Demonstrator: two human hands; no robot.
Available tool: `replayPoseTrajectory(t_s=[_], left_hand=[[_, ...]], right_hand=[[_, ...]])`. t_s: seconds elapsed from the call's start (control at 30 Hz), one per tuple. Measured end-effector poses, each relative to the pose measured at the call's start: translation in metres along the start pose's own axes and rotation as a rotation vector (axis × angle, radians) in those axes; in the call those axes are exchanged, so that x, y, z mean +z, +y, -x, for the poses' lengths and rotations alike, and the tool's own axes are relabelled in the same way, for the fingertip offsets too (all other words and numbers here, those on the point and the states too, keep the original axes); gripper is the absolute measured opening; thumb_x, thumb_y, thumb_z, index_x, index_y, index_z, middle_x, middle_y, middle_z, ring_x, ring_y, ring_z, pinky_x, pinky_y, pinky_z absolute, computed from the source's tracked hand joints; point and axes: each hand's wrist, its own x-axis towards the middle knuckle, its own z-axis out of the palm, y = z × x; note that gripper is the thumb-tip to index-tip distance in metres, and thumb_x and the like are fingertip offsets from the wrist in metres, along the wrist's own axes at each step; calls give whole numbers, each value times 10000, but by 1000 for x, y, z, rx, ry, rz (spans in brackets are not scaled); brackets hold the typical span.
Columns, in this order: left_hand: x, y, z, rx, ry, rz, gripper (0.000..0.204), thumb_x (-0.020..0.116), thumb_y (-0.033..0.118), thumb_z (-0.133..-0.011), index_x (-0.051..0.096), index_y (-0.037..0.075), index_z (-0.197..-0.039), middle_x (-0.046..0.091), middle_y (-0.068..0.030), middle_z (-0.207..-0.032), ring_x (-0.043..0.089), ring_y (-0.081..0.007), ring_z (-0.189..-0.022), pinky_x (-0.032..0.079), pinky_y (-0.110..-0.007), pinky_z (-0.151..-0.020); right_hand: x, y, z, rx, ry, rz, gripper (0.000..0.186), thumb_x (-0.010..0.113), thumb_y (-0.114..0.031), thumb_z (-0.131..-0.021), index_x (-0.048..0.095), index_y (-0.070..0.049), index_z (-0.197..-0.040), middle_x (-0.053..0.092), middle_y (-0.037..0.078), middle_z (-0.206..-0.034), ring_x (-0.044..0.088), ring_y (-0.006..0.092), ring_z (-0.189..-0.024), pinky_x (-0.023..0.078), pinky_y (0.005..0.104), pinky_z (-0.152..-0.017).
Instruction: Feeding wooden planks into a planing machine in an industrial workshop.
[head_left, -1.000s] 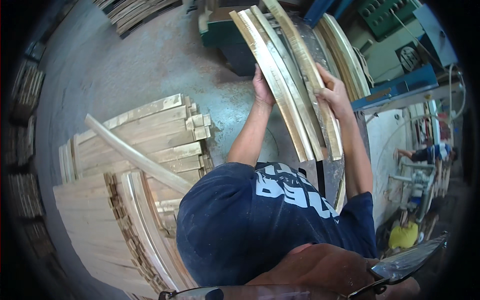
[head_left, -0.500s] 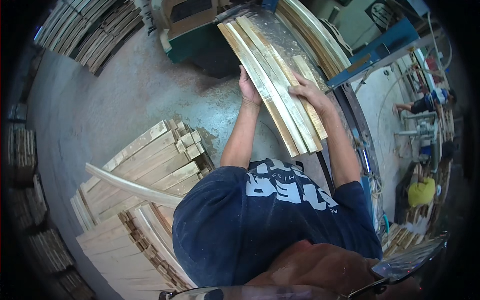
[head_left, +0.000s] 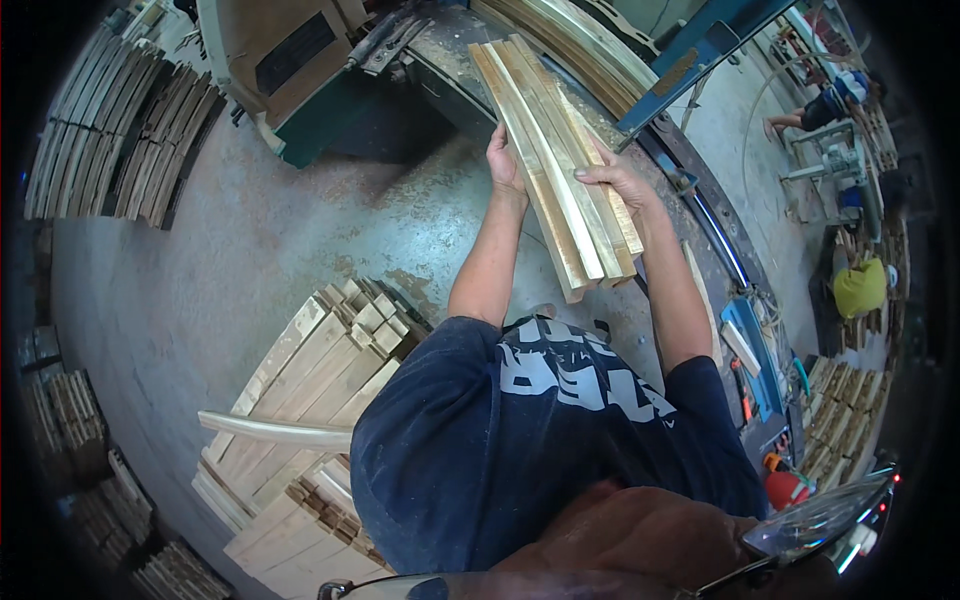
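A bundle of several long, narrow wooden strips (head_left: 548, 165) is held up in front of my chest, tilted with its far end toward the upper left. My left hand (head_left: 507, 165) grips the bundle's left side, its fingers partly hidden behind the wood. On the opposite side my right hand (head_left: 622, 185) is closed around the strips, with the thumb lying over the top. The strips lie side by side, and their near ends are uneven. Beyond the bundle is a dark, worn machine table (head_left: 445, 45).
Stacked boards (head_left: 310, 370) stand at my lower left, with one loose strip (head_left: 275, 428) across them. More wood piles (head_left: 110, 125) are at the far left. A blue metal arm (head_left: 690, 75) crosses above the table. Farther right, a person in yellow (head_left: 860, 288) is near wood.
The bundle has turned slightly more upright, and its strips sit closer together at the near end. My view has swung, bringing more of the machine table's right side into sight.
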Motion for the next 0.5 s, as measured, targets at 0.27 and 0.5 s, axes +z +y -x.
replayPoseTrajectory(t_s=[0.27, 0.5], left_hand=[[1, -15, 2, -7, -36, 81, 557, 472, 439, -997, 581, 15, -1340, 635, -194, -1310, 613, -369, -1192, 456, -489, -1082], [3, -31, 9, 80, -4, 28, 597, 412, 490, -1006, 573, 35, -1357, 624, -188, -1332, 617, -359, -1193, 460, -502, -1077]], right_hand=[[0, 1, 0, -12, -19, 30, 1045, 764, 38, -712, 252, -137, -1606, 480, 145, -1500, 557, 231, -1290, 445, 362, -1086], [-3, 2, 9, 2, 2, 103, 1037, 782, -28, -754, 214, -137, -1615, 412, 152, -1548, 507, 239, -1336, 441, 359, -1085]])
